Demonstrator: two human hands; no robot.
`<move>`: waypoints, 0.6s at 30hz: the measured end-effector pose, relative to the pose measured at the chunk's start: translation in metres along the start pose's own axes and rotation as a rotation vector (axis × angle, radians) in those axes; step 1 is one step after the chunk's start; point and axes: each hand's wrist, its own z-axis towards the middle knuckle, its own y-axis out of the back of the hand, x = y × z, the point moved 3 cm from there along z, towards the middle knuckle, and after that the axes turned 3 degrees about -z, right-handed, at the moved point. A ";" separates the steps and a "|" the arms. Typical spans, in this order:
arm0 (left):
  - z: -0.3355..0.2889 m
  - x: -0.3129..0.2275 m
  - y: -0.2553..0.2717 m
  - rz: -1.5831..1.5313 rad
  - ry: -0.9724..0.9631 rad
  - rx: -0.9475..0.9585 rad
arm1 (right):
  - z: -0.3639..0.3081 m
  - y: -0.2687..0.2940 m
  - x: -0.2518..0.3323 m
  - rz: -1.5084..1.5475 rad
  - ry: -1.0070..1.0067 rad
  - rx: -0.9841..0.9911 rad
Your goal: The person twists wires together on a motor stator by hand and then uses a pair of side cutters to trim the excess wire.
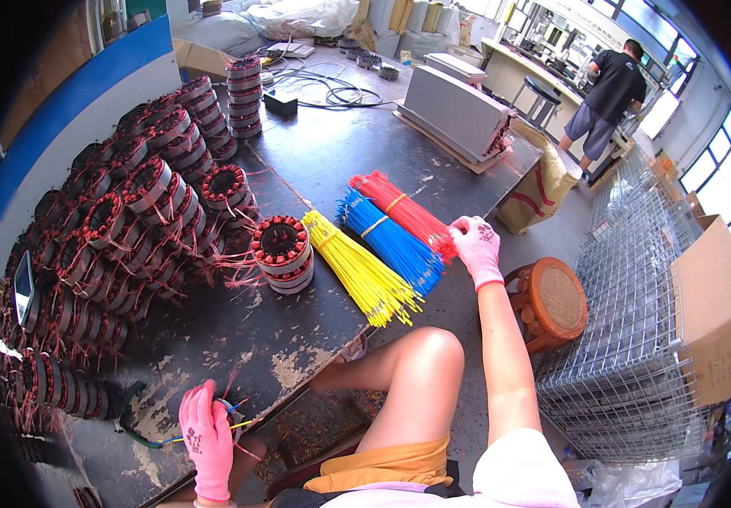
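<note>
Red wires (406,213) lie bundled on the counter (314,161); right hand (477,248) fingers pinch their near ends, seemingly picking one out. Left hand (206,436) fingers close on loose wire leads (234,409). Next calls for a clean single pull

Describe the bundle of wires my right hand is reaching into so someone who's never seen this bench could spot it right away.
On the dark worn workbench, three bundles of thin wires lie side by side near the front right edge. Yours is the red bundle, farthest right, tied with a yellow band; the right hand in a pink glove pinches its near end. Its neighbours are the blue bundle and the yellow bundle.
</note>
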 end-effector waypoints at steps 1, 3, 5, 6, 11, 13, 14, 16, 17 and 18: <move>0.000 0.000 0.000 -0.004 -0.002 0.000 | -0.001 0.001 -0.002 -0.049 0.026 -0.053; 0.002 -0.003 0.000 -0.019 -0.008 -0.002 | -0.003 0.008 -0.005 -0.053 0.036 -0.067; 0.003 -0.005 -0.002 -0.033 -0.018 -0.013 | -0.005 0.020 -0.011 -0.064 0.030 -0.057; 0.003 -0.005 -0.004 -0.035 -0.020 -0.025 | -0.008 0.029 -0.013 -0.003 -0.020 -0.032; 0.001 -0.011 -0.003 -0.029 -0.035 -0.048 | -0.041 0.081 -0.021 0.289 -0.235 -0.177; 0.001 -0.009 -0.003 -0.031 -0.032 -0.083 | -0.059 0.112 0.008 0.327 -0.082 -0.320; -0.001 -0.011 0.007 0.035 -0.116 -0.187 | -0.072 0.126 0.048 0.428 -0.032 -0.326; 0.000 -0.052 0.041 0.181 -0.285 -0.331 | -0.126 0.127 0.148 0.899 0.208 -0.107; 0.018 -0.090 0.061 0.229 -0.398 -0.382 | -0.150 0.132 0.186 0.844 0.521 -0.033; 0.025 -0.114 0.066 0.231 -0.515 -0.383 | -0.172 0.141 0.214 0.892 0.659 0.035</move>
